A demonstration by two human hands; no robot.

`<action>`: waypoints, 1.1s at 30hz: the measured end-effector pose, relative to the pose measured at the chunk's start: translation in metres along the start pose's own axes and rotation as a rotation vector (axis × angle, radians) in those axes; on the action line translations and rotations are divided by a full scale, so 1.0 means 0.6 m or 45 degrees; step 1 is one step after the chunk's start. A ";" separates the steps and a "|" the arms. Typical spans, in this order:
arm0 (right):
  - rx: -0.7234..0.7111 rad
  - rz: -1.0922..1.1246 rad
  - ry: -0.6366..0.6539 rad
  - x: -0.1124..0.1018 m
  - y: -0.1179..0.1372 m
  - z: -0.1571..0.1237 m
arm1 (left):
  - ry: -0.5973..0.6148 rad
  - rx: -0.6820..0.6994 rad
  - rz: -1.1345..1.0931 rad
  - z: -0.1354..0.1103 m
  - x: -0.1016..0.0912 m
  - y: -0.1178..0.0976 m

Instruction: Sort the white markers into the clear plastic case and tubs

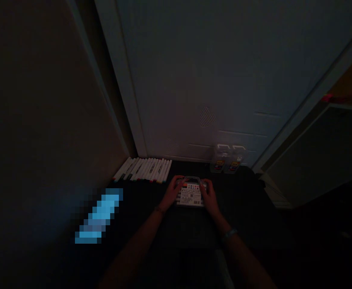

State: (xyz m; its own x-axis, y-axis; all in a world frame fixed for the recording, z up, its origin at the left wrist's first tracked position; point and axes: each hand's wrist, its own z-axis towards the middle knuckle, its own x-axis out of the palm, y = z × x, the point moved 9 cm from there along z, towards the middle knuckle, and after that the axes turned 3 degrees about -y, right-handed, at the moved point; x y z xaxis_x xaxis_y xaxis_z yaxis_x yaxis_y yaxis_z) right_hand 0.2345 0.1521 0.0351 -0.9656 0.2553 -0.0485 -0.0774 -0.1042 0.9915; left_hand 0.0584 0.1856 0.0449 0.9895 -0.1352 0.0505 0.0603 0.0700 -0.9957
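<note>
Case (191, 196): best held level; squeezed evenly;
Left hand (172, 193): fingers (180, 185) pinching its left side;
Right hand (210, 196): fingers pinching its right side

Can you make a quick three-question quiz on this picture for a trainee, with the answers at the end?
1. What do the left hand and right hand hold between them?
2. True or false: the white markers lie to the left of the upright clear cases.
3. How many of those upright clear cases stand at the back: A, one; B, two; C, three?

Key:
1. A labelled case with a handle.
2. True.
3. B.
</note>
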 end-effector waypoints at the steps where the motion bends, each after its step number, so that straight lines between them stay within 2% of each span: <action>1: -0.001 -0.001 -0.001 0.001 -0.001 0.000 | -0.012 -0.002 0.012 0.000 -0.002 0.001; 11: -0.037 -0.015 -0.028 -0.001 0.001 -0.002 | -0.022 0.031 0.020 -0.002 -0.003 0.007; 18: -0.093 -0.109 -0.063 -0.005 0.009 -0.003 | -0.095 0.126 0.117 0.003 -0.008 0.001; 23: -0.131 -0.153 -0.047 -0.005 0.018 -0.005 | -0.071 0.143 0.180 0.003 -0.007 0.002; 33: -0.115 -0.181 -0.058 -0.007 0.009 -0.004 | -0.062 0.182 0.227 0.006 -0.005 0.004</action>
State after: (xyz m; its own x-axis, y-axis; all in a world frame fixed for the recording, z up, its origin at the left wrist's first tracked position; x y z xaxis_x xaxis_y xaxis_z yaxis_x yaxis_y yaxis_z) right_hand 0.2376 0.1482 0.0404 -0.9312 0.3170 -0.1801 -0.2364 -0.1491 0.9601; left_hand 0.0558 0.1896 0.0427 0.9911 -0.0605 -0.1183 -0.1016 0.2284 -0.9683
